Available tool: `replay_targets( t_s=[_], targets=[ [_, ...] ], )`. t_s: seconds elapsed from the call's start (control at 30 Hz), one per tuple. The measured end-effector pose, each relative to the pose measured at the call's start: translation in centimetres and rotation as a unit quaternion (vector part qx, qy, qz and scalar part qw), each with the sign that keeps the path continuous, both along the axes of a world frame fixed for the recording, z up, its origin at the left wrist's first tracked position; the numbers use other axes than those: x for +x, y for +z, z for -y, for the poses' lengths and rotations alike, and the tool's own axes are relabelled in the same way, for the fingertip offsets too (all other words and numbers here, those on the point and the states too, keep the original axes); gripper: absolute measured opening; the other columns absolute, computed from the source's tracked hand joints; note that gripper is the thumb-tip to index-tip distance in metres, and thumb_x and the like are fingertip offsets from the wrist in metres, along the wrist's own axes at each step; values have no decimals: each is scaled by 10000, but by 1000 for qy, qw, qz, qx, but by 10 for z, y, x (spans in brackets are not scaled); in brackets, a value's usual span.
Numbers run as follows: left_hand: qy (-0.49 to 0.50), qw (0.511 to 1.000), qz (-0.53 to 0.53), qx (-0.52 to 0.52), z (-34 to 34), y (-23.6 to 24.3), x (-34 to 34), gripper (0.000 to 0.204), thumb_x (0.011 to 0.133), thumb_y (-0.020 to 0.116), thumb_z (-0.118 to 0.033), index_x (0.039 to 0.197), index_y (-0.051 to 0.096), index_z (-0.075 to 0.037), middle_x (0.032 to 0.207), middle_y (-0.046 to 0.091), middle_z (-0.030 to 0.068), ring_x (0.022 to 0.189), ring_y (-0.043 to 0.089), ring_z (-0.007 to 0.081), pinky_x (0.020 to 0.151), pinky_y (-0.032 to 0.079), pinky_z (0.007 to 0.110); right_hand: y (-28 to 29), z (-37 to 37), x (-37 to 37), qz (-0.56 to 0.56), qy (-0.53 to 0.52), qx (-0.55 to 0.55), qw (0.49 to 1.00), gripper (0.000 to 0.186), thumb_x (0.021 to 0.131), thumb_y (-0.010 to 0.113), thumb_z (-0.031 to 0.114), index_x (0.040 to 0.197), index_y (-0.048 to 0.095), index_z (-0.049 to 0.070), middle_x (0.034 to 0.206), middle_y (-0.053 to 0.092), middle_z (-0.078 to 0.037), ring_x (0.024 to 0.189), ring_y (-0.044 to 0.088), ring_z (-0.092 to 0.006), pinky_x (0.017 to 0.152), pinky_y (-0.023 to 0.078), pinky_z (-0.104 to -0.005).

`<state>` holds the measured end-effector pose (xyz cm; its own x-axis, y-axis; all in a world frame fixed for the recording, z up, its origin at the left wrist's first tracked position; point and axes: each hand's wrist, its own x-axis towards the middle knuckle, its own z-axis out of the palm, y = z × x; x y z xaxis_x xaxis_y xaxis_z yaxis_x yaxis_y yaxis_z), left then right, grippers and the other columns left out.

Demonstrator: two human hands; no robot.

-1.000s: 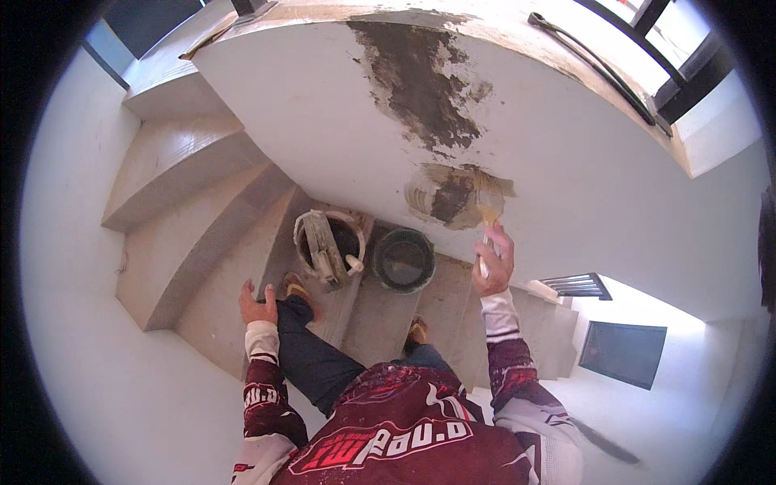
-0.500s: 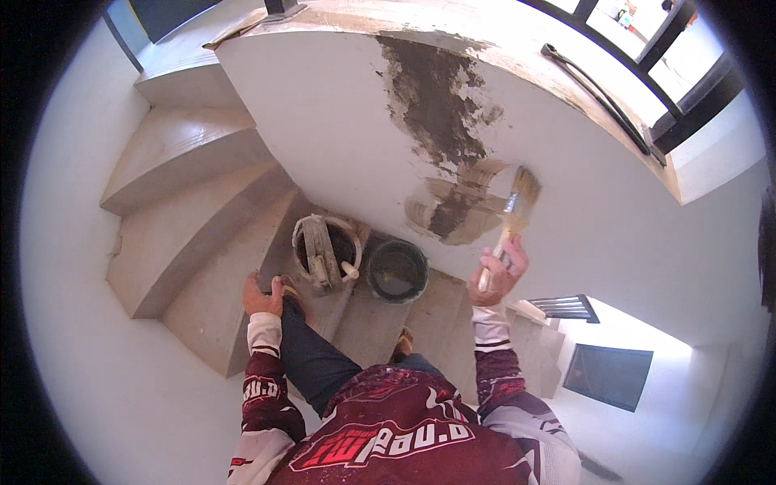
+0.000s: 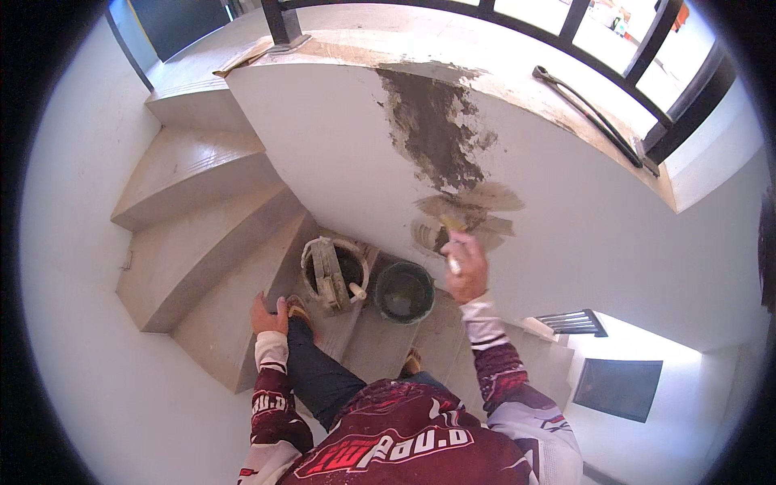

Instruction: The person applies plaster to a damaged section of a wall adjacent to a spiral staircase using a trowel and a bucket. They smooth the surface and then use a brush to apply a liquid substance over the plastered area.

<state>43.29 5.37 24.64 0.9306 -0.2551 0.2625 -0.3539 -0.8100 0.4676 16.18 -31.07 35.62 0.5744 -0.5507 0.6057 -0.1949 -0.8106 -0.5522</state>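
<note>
My right hand (image 3: 466,269) grips a paintbrush (image 3: 450,235), its pale bristles over the lower wet smear (image 3: 489,202) on the white wall. Above that smear a dark grey patch of mortar (image 3: 424,121) runs up to the ledge. My left hand (image 3: 269,315) is held open beside my left leg, holding nothing. Below the wall stand a bucket (image 3: 309,279) with a mortar-crusted tool and a pale handle (image 3: 356,293) across it, and a dark green bucket (image 3: 404,293) of liquid.
Winding stairs (image 3: 202,206) curve up at the left and continue down at the lower right. A black railing (image 3: 574,24) lines the upper ledge, where a long black tool (image 3: 594,113) lies. A grey panel (image 3: 616,388) is on the lower right wall.
The brush has swept up to the right over the smear, then back down-left; the smear is wider. My left hand and the whole view have shifted slightly.
</note>
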Motion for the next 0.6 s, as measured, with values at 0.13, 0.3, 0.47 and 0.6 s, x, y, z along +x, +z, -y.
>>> replay_targets(
  t_s=[0.13, 0.3, 0.47, 0.6],
  targets=[
    [0, 1000, 12, -1, -2, -6, 2, 595, 816, 696, -368, 1259, 530, -8, 1136, 614, 209, 1067, 575, 376, 928, 442, 459, 85, 1, -25, 73, -33, -92, 993, 280, 659, 624, -33, 916, 627, 78, 1091, 608, -133, 1019, 591, -355, 867, 492, -435],
    [-8, 998, 16, -52, 0, 6, -5, 583, 817, 693, -367, 1248, 540, -4, 1129, 617, 212, 1059, 577, 382, 917, 444, 470, 100, -12, -64, -62, -73, -73, 993, 269, 666, 622, -62, 900, 627, 70, 1069, 613, -136, 1013, 598, -355, 828, 507, -429],
    [11, 999, 19, -48, 10, 0, -7, 574, 810, 702, -349, 1239, 547, 0, 1121, 624, 205, 1052, 588, 376, 921, 446, 462, 144, 4, -42, -124, -12, -137, 983, 261, 668, 642, -55, 896, 621, 72, 1044, 612, -127, 1034, 590, -374, 830, 515, -441],
    [2, 998, -28, -60, 29, 20, -15, 576, 807, 706, -338, 1246, 542, -3, 1121, 627, 202, 1070, 586, 365, 928, 445, 456, 206, 3, -1, -74, 35, -248, 965, 233, 680, 660, -36, 882, 609, 70, 1045, 610, -120, 1042, 589, -377, 841, 526, -436]
  ],
)
